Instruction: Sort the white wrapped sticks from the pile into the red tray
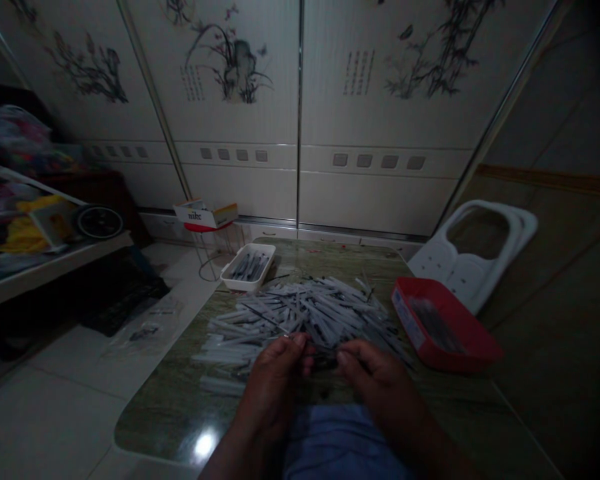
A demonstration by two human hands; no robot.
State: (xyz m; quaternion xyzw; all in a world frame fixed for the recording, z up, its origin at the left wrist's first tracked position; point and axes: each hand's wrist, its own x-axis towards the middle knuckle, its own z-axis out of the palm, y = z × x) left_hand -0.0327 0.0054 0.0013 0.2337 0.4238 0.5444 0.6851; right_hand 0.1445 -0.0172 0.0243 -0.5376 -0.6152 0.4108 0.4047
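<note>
A wide pile of thin whitish and dark pen-like sticks point(325, 310) lies across the table. At its front edge, my left hand point(280, 363) is closed in a pinch, thumb against fingers. A short gap to its right, my right hand point(367, 367) is pinched too, its fingertips turned toward the left. Something thin and dark seems to run between the two hands, but the dim light hides what it is. Behind the pile on the left sits a white tray point(237, 285) of similar sticks. To the right, a red bin point(414, 333) holds a bundle of slim pieces.
The green marbled table point(165, 407) has a rounded front-left corner. White folding chairs point(473, 253) lean beyond the red bin. Back left, a printed box point(205, 215) rests on a red stool point(207, 228). A loaded bench point(55, 260) stands left, with a plastic bag point(145, 327) on the floor.
</note>
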